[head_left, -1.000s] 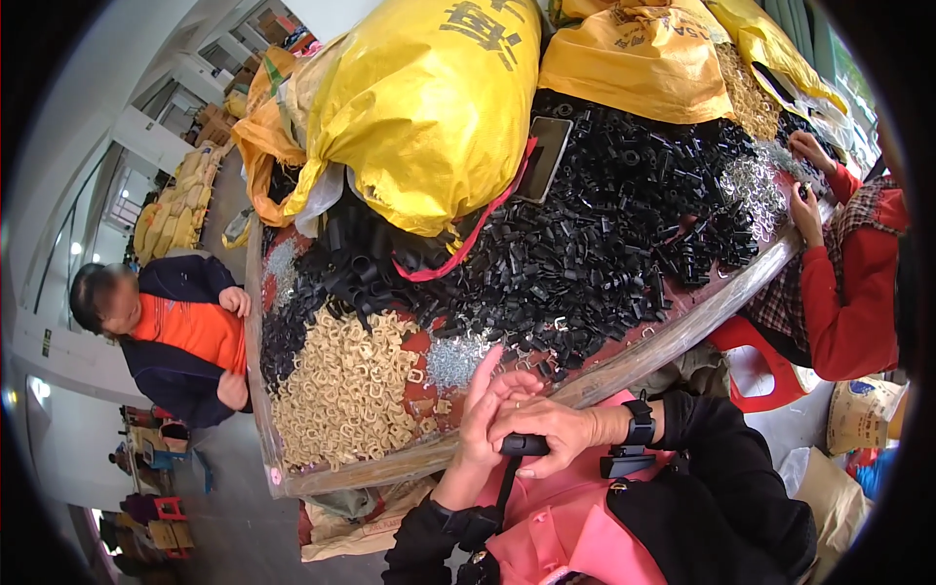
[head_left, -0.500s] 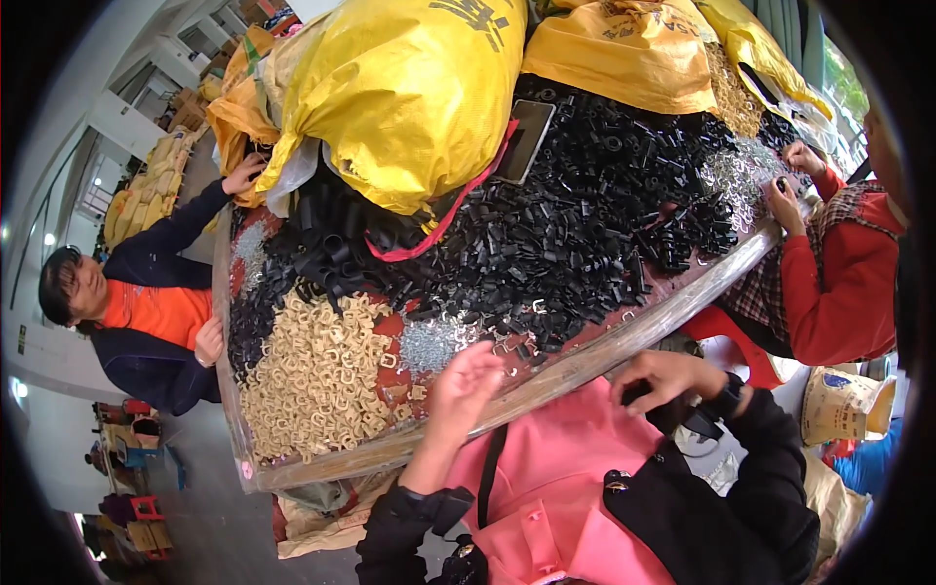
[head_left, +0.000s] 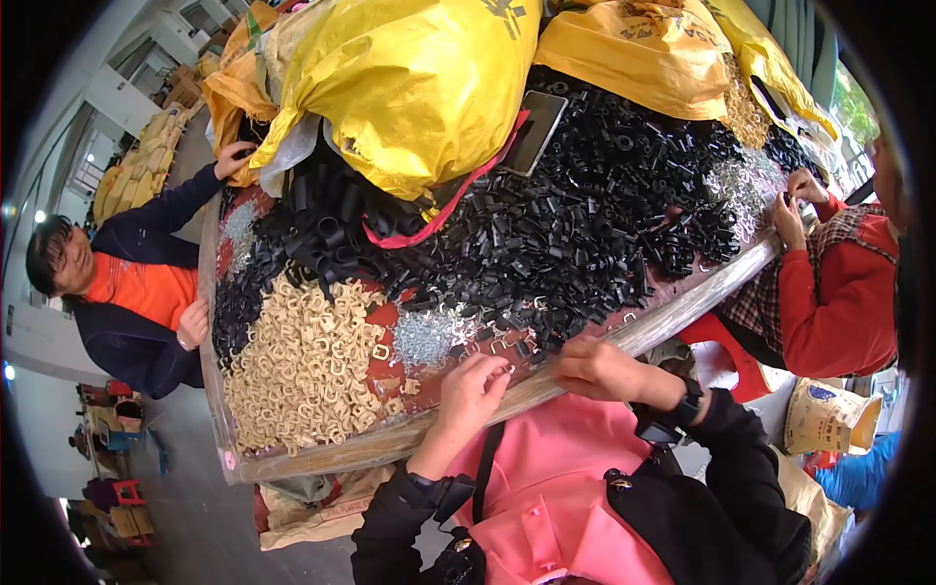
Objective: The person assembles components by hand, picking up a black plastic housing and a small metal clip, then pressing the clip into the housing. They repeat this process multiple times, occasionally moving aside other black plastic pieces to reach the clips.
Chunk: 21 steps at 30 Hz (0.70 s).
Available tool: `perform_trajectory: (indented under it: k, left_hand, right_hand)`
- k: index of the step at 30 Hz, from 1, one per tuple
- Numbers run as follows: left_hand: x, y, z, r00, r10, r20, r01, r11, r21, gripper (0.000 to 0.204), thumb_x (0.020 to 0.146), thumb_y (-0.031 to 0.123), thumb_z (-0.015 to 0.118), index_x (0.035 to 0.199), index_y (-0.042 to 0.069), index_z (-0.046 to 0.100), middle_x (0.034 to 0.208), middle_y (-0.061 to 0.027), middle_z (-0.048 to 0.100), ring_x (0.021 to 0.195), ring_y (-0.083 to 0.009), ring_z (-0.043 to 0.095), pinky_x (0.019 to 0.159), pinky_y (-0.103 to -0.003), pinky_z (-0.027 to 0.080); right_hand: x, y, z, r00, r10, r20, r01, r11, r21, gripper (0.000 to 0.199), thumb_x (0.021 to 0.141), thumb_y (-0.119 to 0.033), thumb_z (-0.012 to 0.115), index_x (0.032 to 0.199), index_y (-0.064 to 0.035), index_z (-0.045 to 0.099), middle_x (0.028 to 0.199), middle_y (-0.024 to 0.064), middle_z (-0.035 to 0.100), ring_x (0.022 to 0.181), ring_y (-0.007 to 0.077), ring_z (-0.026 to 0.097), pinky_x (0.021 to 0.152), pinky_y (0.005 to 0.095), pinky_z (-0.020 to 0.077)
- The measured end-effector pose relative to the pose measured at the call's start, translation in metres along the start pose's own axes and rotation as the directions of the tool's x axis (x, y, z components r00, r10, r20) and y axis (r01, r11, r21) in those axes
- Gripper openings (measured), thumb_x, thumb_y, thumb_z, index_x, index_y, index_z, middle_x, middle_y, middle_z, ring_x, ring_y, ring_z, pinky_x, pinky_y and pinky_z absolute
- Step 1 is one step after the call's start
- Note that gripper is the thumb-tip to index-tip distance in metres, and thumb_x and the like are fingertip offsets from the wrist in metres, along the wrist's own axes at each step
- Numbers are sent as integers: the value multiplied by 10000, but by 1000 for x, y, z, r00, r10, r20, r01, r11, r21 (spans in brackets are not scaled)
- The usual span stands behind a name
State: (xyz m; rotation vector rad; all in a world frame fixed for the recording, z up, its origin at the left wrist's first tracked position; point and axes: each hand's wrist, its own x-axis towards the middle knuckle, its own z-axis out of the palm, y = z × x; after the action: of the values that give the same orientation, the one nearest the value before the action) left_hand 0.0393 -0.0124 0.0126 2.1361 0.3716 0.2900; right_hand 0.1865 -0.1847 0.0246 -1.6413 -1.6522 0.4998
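Note:
My left hand [head_left: 472,392] is raised over the table's near edge, thumb and fingers pinched on a small shiny metal piece [head_left: 510,370]. To its right, my right hand [head_left: 606,370] is closed with fingers pointing left; what it holds is hidden and slightly blurred. Beyond my hands spreads a heap of small black parts [head_left: 546,234]. A pile of tiny silver metal pieces [head_left: 424,336] lies just past my left hand, with a few silver U-shaped clips [head_left: 499,345] beside it. Farther left is a pile of beige loop-shaped pieces [head_left: 302,375].
A wooden rim [head_left: 390,436] borders the table. A big yellow sack [head_left: 409,97] and a phone [head_left: 536,132] rest on the heap. One co-worker [head_left: 136,283] sits at the left; another in red sleeves [head_left: 838,302] handles parts at the right. A pale bucket [head_left: 829,416] stands lower right.
My right hand has moved left and up toward my left hand, its fingers now over the rim. My left hand has lowered slightly, its fingers pinching. The view has shifted a little.

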Motion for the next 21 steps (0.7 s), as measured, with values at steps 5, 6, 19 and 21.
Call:
perform_trajectory:
  k: [5, 6, 19, 21]
  left_hand:
    - [0, -1, -2, 998, 60, -2, -59, 995, 78, 161, 693, 51, 605, 846, 15, 575, 709, -82, 544, 580, -164, 562, 518, -250, 449]
    - [1, -1, -4, 997, 73, -14, -71, 993, 93, 154, 693, 55, 604, 839, 16, 573, 708, -84, 543, 579, -172, 562, 514, -255, 448]
    - [1, 3, -9, 984, 156, -89, -164, 983, -88, 93, 714, 50, 597, 790, 18, 555, 704, -67, 529, 566, -158, 541, 500, -252, 438]
    - [-3, 9, -15, 985, 128, -119, -142, 982, -121, 85, 716, 44, 596, 783, 17, 553, 708, -65, 530, 569, -153, 538, 502, -249, 436]
  right_hand:
    - [40, 16, 24, 984, 12, 175, 44, 949, -313, 119, 680, -99, 528, 778, -30, 530, 839, 122, 551, 686, 262, 572, 591, 350, 473]
    - [44, 18, 25, 974, 42, 222, 41, 932, -359, 113, 686, -108, 518, 768, -32, 525, 837, 124, 551, 665, 257, 576, 572, 343, 477]
    - [62, 5, 19, 949, 206, 237, -287, 875, 389, 104, 773, -121, 536, 775, -25, 497, 665, 30, 498, 533, 107, 486, 472, 240, 402]
    - [62, 1, 20, 876, 330, 352, -480, 527, 701, 113, 804, -138, 528, 793, -28, 504, 674, 19, 493, 528, 77, 441, 470, 205, 364]
